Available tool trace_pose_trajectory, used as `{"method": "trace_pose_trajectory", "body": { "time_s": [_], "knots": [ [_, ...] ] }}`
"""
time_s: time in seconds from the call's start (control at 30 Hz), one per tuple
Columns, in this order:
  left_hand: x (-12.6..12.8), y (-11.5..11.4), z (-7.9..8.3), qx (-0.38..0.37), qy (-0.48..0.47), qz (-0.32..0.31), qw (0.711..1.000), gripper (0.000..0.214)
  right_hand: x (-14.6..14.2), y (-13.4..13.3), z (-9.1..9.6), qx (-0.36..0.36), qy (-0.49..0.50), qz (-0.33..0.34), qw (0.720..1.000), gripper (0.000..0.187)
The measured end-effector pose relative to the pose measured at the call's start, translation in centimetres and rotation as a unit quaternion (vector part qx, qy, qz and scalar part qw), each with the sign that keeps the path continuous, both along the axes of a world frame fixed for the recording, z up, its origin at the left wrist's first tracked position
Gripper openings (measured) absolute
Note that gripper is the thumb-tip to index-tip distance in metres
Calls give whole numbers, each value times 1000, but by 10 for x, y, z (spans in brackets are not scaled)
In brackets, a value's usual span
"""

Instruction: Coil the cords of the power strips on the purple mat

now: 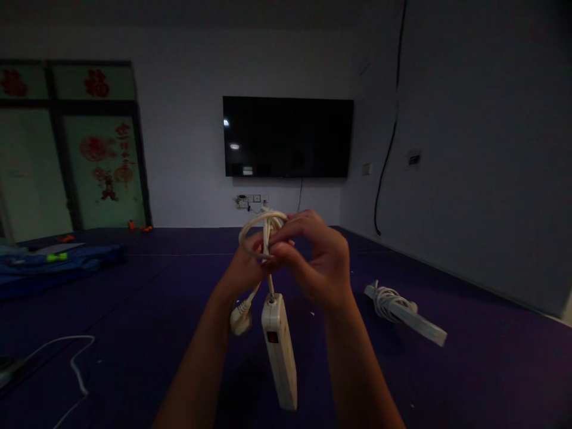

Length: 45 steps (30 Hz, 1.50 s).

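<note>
A white power strip (280, 357) with a red switch hangs upright below my hands, its cord running up from its top end. Both hands grip the looped white cord (248, 229) in the middle of the view. My left hand (243, 265) is closed round the bundle from the left, its fingers partly hidden behind the loops. My right hand (315, 253) pinches the cord between thumb and fingers. The cord's plug (241, 317) dangles beside the strip, under my left hand.
Another power strip (415, 322), wrapped in its own cord, lies on the purple floor at right. A white cable (75, 369) runs along the floor at left. Blue cloth (67, 262) lies further back. A television (288, 137) hangs on the far wall; a black cable (388, 155) hangs at right.
</note>
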<state>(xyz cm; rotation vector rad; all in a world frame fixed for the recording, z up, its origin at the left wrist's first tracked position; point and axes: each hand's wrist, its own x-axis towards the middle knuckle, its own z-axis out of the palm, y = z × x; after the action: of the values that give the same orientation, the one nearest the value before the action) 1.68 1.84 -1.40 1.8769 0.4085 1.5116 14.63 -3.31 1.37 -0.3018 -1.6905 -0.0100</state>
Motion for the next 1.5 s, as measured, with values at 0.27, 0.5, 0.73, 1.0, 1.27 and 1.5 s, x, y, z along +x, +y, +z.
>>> {"method": "trace_pose_trajectory", "body": {
  "time_s": [0.27, 0.5, 0.73, 1.0, 1.27, 1.5],
  "knots": [
    [6, -1, -3, 0, -33, -41, 999, 52, 22, 24, 0, -68, 94, 85, 990, 20],
    [0, 5, -2, -13, -74, -89, 993, 57, 24, 28, 0, -83, -33, 175, 980, 16],
    [0, 0, -3, -45, -96, -105, 989, 56, 9, 26, -2, -81, -18, 92, 992, 20],
    [-3, -9, -1, 25, -37, -115, 992, 67, 6, 35, -4, -56, 17, 39, 997, 27],
    [-2, -6, -1, 12, -61, -77, 995, 54, 1, 33, -5, -20, 5, -54, 998, 53],
    [6, -11, 1, -80, -94, -106, 987, 59, -2, 52, -11, -181, 85, 156, 967, 93]
  ]
}}
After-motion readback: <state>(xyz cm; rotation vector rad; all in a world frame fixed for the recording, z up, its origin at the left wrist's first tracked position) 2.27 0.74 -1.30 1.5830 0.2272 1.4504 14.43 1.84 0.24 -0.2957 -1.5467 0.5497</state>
